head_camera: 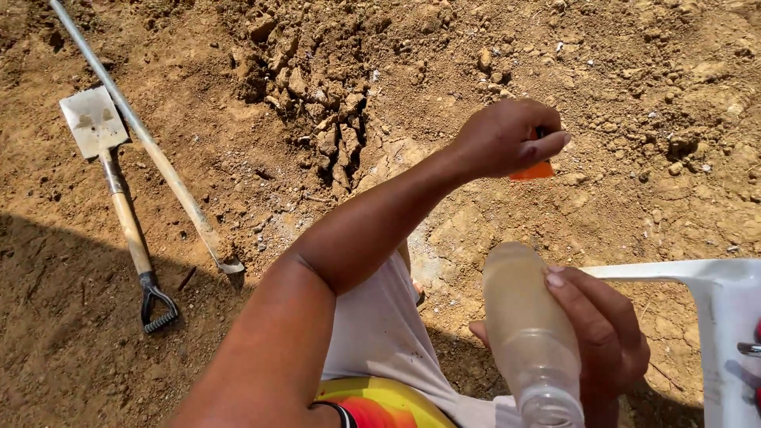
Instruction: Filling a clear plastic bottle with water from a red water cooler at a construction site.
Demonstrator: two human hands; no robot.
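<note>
One bottle — clear plastic, cloudy inside, uncapped — sits low in the frame, gripped around its body by the right hand. The left hand, extended over the soil above the bottle, pinches one orange cap in its fingers. On the ground at left lie two tools — one spade and one metal bar; one white chair stands at right.

Bare earth with digging tools laid on it

Dry brown ground, cracked and lumpy, carries a heap of broken clods near the top. At the left lie a short spade (flat blade, wooden shaft, black grip) and, just beside it, a long metal bar, slanting across the dirt.
</note>
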